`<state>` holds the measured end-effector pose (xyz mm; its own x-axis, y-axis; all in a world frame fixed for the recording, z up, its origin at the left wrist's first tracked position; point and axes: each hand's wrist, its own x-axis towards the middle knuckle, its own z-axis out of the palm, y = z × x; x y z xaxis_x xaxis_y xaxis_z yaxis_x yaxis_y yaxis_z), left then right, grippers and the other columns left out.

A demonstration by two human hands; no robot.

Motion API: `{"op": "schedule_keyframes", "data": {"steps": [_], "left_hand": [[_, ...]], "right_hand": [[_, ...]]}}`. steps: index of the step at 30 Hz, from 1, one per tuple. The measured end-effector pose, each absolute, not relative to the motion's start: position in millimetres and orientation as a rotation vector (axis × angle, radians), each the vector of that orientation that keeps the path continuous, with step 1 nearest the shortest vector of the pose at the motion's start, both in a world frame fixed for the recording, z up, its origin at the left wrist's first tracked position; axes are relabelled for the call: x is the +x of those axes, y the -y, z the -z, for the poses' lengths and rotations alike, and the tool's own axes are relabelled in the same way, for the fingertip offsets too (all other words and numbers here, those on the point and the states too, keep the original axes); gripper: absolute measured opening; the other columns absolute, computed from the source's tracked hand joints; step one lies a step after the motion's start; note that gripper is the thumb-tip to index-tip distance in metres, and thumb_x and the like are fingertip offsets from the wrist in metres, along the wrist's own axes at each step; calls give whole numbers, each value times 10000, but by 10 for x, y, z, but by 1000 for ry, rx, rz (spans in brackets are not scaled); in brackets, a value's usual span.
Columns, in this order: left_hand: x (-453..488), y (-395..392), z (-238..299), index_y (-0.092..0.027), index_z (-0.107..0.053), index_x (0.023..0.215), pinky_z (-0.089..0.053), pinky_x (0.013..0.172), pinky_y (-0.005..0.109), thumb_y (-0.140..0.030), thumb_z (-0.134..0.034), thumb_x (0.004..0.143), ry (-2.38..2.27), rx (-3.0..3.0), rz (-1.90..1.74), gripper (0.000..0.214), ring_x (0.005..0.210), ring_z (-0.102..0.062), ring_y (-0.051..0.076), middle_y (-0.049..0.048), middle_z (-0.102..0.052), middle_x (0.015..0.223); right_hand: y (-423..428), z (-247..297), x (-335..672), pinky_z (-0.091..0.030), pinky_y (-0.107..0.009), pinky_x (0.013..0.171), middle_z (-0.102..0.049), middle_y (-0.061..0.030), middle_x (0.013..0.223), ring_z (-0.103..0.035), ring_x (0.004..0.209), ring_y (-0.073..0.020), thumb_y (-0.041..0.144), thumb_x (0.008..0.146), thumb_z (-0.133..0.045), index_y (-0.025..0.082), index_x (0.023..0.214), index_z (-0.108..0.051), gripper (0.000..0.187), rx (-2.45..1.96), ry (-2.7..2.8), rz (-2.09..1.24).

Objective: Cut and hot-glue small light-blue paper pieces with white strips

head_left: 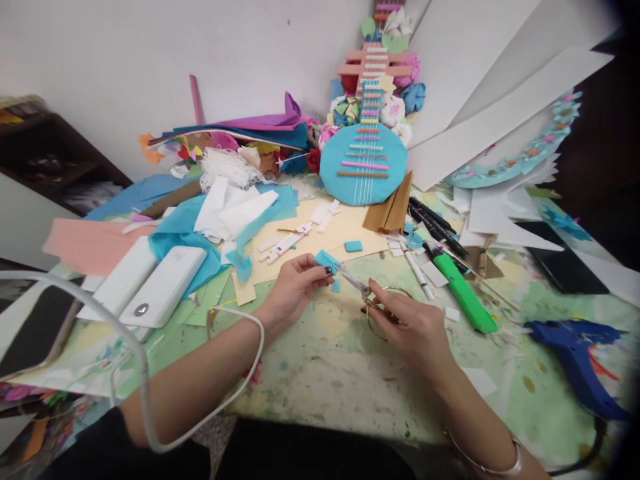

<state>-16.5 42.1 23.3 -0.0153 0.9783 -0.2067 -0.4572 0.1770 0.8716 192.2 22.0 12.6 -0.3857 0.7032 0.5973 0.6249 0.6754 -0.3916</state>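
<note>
Over the middle of the table, my left hand (295, 283) pinches a small piece of blue paper (326, 261) between thumb and fingers. My right hand (413, 320) is closed around the ring handles of gold-handled scissors (357, 281). The scissor blades point up and left and meet the edge of the blue paper. Just below lies a small blue scrap (337, 286), and a blue rectangle (353, 246) sits a little behind on cream paper. A round blue paper instrument (364, 163) with white strings and coloured strips stands upright at the back.
At right lie a green utility knife (465, 293), black pens (435, 223) and a blue glue gun (575, 360). A white power bank (164, 287), crumpled blue paper (185, 227) and a phone (37, 323) lie at left. A white cable (143, 373) loops across my left forearm.
</note>
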Motion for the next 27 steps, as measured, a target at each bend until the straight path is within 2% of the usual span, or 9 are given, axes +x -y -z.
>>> {"op": "schedule_keyframes", "data": {"steps": [11, 17, 27], "left_hand": [[-163, -425, -233, -112, -612, 649, -445, 600, 208, -145, -730, 619, -1004, 687, -1277, 125, 561, -589, 84, 1, -639, 626], [-161, -430, -226, -118, -604, 637, -446, 591, 204, -130, -716, 612, -1024, 689, -1288, 115, 550, -580, 78, -7, -629, 614], [-155, -422, -239, -118, -607, 650, -450, 602, 214, -148, -730, 613, -994, 676, -1287, 132, 557, -581, 79, 4, -648, 640]], "right_hand": [[-223, -160, 1922, -510, -213, 562, -734, -44, 777, -679, 649, -125, 144, 828, -588, 79, 1091, -675, 285, -1019, 2135, -140], [-187, -215, 1939, -464, -198, 500, -675, 4, 654, -582, 496, -78, 155, 802, -583, 119, 1088, -685, 305, -1092, 2061, -168], [-175, -185, 1919, -442, -216, 492, -684, -10, 706, -604, 559, -92, 180, 804, -584, 142, 1092, -691, 309, -1128, 2089, -99]]}}
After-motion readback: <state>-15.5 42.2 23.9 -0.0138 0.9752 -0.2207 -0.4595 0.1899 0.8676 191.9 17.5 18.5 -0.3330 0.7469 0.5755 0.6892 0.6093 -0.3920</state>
